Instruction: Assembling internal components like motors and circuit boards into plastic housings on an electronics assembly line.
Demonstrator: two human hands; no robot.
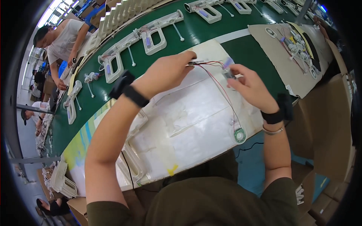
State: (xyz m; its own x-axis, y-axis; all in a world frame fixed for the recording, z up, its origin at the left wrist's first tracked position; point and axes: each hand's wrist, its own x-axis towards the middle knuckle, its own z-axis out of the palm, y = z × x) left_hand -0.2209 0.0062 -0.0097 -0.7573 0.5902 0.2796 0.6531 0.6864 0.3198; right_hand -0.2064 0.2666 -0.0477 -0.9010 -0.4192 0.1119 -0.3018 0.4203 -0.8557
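My left hand (169,73) is closed, its fingertips pinching a bundle of thin red and dark wires (211,63) at one end. A little to the right, my right hand (254,88) grips a small silvery motor-like part (228,73) between thumb and fingers. Right above that part is a purple cylindrical piece (228,62), slightly blurred. Long wires run down from between the hands to a round green-and-white disc (239,135) at the near edge of the white-covered work surface (188,109). Exactly how the wires join the silvery part is too small to tell.
White plastic frames (132,165) lie under my left forearm. Beyond, a green conveyor (192,32) carries several white gun-shaped housings (154,39). A cardboard sheet (264,49) with wired parts lies right, near an open carton (324,124). A co-worker (66,41) works at far left.
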